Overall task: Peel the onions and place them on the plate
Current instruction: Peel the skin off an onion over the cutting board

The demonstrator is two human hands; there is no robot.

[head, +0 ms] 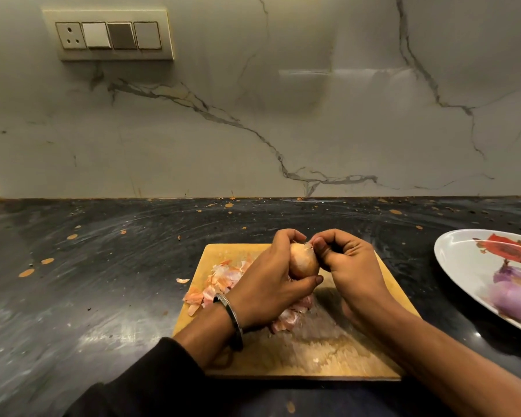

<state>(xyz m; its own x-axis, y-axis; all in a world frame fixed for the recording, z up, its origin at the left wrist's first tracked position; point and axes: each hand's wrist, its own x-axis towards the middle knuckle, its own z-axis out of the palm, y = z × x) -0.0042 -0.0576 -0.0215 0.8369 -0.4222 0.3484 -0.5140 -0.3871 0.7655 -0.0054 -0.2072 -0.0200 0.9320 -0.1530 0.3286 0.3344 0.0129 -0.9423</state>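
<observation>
Peeling is under way: the left hand (268, 284) grips the onion (303, 263) above the cutting board (343, 350), while the right hand (343, 263) pinches a flap of dry skin at its far tip. The onion's long axis runs away from the person, tip toward the wall. Loose peels (220, 281) pile on the board. Next, probably, pull that flap down and off. Two peeled onions (513, 290) already sit on the plate (454, 260) at right.
</observation>
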